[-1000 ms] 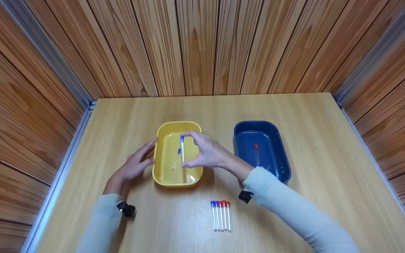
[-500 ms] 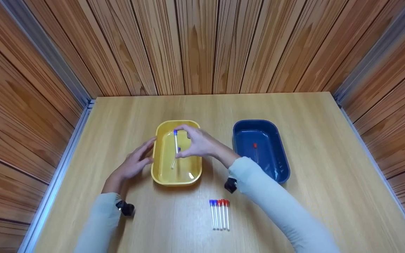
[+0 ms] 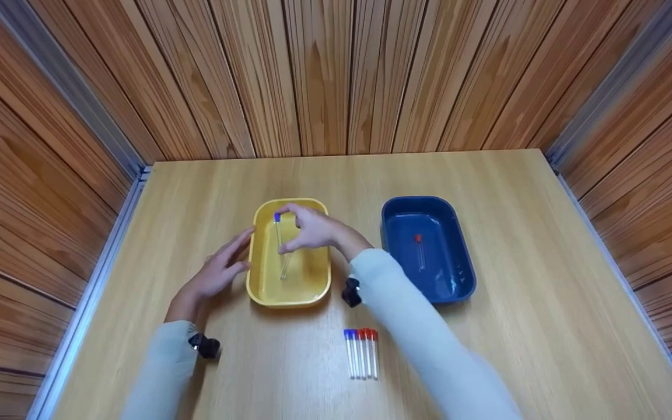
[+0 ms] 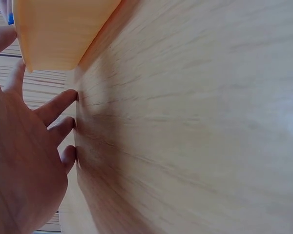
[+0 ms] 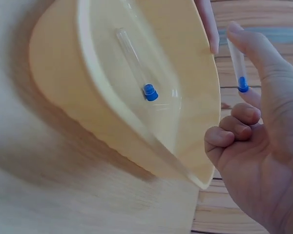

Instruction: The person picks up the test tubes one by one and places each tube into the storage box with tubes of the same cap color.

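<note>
At the centre of the head view a yellow tray (image 3: 261,291) and a dark blue tray (image 3: 464,280) sit side by side on a pale wooden table (image 3: 546,326), with wood-panelled walls (image 3: 324,76) filling the upper half of the frame. A red-capped tube (image 3: 419,252) lies alone in the blue tray. Below the trays, near the bottom centre, a row of five tubes (image 3: 361,353) lies close together, blue caps on the left, red on the right. The right forearm in its pale sleeve (image 3: 417,326) crosses between this row and the yellow tray, covering the tray's lower right corner.

The right hand (image 3: 311,229) is over the yellow tray, pinching a blue-capped tube (image 3: 279,233) between thumb and forefinger, the other fingers curled in. The tube is thin and clear, cap toward the top of the frame. In the right wrist view a second blue-capped tube (image 5: 136,64) lies on the tray floor; whether the held tube touches it I cannot tell.

The left hand (image 3: 219,271) lies flat and relaxed just left of the tray, fingertips (image 4: 72,96) on the table, holding nothing.
</note>
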Motion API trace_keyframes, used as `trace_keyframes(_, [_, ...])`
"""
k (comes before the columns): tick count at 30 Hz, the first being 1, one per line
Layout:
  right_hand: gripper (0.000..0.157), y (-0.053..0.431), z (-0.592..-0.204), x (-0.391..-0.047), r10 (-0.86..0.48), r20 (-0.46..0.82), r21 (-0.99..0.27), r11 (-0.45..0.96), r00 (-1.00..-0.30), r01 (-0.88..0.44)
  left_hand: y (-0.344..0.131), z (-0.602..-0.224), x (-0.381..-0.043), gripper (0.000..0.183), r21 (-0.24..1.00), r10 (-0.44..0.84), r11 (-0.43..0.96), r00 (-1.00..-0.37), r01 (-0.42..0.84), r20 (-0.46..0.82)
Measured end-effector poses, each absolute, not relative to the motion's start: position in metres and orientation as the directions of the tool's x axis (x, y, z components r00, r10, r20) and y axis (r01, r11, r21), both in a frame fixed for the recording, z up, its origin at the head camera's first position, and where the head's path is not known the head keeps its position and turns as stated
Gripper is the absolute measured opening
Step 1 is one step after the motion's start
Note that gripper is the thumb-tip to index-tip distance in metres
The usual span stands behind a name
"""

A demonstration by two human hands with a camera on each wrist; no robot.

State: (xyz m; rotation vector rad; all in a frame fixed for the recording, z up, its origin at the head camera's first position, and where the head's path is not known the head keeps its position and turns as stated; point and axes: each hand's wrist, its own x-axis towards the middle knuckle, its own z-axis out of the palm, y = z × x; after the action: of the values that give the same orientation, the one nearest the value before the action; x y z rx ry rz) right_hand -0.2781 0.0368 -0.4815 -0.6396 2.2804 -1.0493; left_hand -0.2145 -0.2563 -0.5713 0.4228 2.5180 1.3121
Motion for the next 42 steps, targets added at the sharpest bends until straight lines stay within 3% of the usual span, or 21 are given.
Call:
trace_keyframes(19, [0.090,0.013,-0.510,-0.272,-0.561,-0.305,-0.842,0.536,-0.770,-0.057,-0.255,-0.570,-0.217,0.074,0.824,0.404,0.544,-0.910,0.158,-0.093])
trace_keyframes(27, [0.082,0.004,-0.516,-0.265,-0.545,-0.376,-0.839,0.544,-0.749,0.025,-0.256,-0.571,-0.215,0.073,0.825,0.400,0.543,-0.912,0.158,-0.090])
trace_keyframes(42, [0.087,0.002,-0.526,-0.257,-0.414,-0.372,-0.842,0.526,-0.831,0.115,-0.257,-0.572,-0.216,0.075,0.823,0.415,0.533,-0.908,0.194,-0.055])
